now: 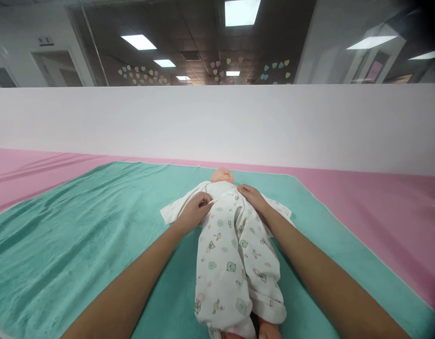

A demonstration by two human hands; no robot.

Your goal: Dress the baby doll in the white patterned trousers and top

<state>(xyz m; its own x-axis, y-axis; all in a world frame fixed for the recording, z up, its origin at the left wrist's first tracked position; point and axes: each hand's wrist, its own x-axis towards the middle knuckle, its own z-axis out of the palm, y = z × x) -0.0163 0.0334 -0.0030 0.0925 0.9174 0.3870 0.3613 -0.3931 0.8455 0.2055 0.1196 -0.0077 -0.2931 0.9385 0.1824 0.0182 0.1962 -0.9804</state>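
A baby doll [222, 175] lies on its back, head away from me, on a green blanket [107, 226]. It wears a white top [189, 200] with the sleeves spread to both sides, and white baby pants [226, 256] printed with small green and pink animals. My left hand [198, 209], its fingers curled, pinches the waistband at the doll's left side in the picture. On the opposite side, my right hand [253, 197] grips the waistband with fingers bent over its edge. The doll's feet [268, 329] show partly below the pant legs, at the bottom of the picture.
Pink cloth [387, 221] shows around the green blanket at both sides and behind it. A low white wall [217, 125] runs across beyond the doll's head. Above it, a glass pane [203, 52] carries heart-shaped stickers and reflections of ceiling lights.
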